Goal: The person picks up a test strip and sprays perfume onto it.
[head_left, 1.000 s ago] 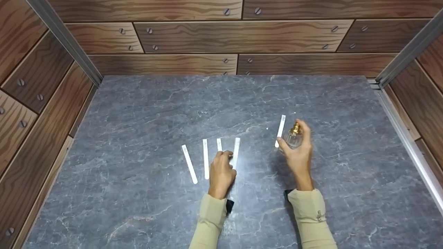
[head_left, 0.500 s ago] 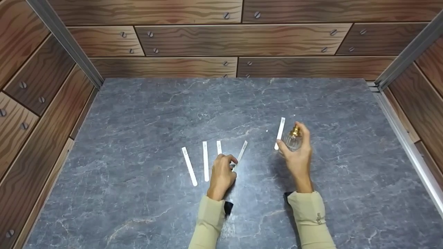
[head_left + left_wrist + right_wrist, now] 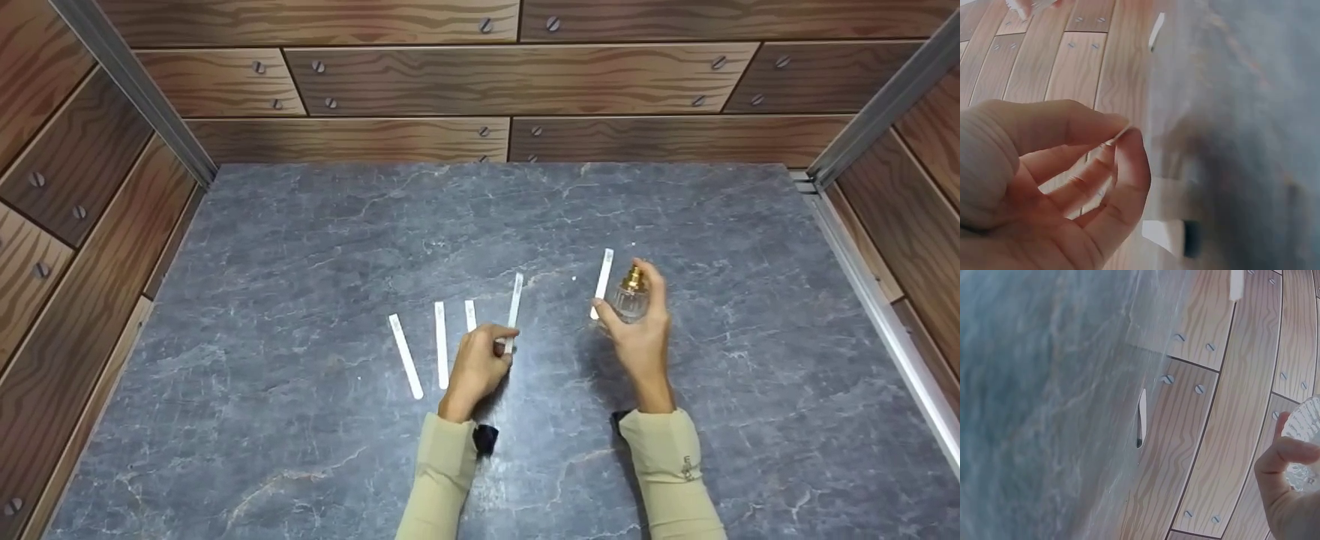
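Note:
In the head view my left hand (image 3: pixel 477 367) pinches a narrow white paper test strip (image 3: pixel 516 300) near its lower end, and the strip points away from me. The left wrist view shows it edge-on between thumb and fingertip. My right hand (image 3: pixel 645 349) holds a clear, ribbed glass perfume bottle (image 3: pixel 631 301), its index finger on the gold sprayer (image 3: pixel 634 276). In the right wrist view the bottle (image 3: pixel 1304 424) is cut off by the frame's edge. Another strip (image 3: pixel 602 281) lies just left of the bottle.
Left of my left hand are more strips on the grey marbled table (image 3: pixel 337 247): one far left (image 3: pixel 406 356), a second strip (image 3: pixel 441 345), and a third strip (image 3: pixel 471 315) partly hidden by the hand. Wood-patterned walls (image 3: pixel 517 79) enclose the back and sides.
My left hand has picked up the rightmost strip of the left group; it has turned and moved upward in the head view. My right hand and the bottle have barely moved.

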Available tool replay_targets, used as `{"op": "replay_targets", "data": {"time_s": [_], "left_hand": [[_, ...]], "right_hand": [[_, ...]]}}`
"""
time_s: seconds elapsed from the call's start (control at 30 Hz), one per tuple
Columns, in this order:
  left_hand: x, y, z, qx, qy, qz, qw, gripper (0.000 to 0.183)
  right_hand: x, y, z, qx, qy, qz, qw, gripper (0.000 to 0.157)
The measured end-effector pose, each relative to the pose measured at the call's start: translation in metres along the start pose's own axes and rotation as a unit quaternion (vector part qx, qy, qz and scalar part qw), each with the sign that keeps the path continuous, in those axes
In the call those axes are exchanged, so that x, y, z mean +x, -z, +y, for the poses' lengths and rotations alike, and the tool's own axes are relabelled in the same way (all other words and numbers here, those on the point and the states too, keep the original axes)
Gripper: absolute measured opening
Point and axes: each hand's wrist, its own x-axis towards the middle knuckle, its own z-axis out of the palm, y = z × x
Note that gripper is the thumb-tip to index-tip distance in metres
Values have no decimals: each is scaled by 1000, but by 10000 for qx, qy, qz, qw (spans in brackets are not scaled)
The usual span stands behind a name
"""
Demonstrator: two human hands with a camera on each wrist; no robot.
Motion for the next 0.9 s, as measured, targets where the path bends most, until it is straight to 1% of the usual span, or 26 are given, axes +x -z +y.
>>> {"op": "replay_targets", "data": {"time_s": [0.17,0.23,0.3,0.4,0.57,0.67,0.73,0.8,0.9], "left_hand": [[4,2,4,-534,32,-153,9985,43],[6,1,6,-648,88,-174,9977,43],[7,0,9,-717,70,-149,9973,43],[7,-3,12,-707,-94,-68,9974,42],[7,-7,12,-494,-503,104,9975,43],[7,-9,13,-423,-620,74,9972,43],[7,-10,15,-468,-638,8,9969,43],[6,-11,16,-468,-688,-20,9965,43],[6,-12,18,-446,-818,-1,9957,42]], "right_hand": [[-1,0,2,24,-86,-8,10000,70],[-1,0,2,8,-70,-33,10000,70],[-1,-1,2,-38,-47,-74,10000,70],[-1,-1,2,-204,-38,-127,9997,70],[-2,2,3,-431,-122,-194,9988,70],[-1,4,4,-452,-143,-228,9986,68],[-1,5,4,-526,-148,-250,9982,68],[-1,4,4,-614,-97,-262,9977,68],[0,4,5,-796,145,-236,9964,67]]}}
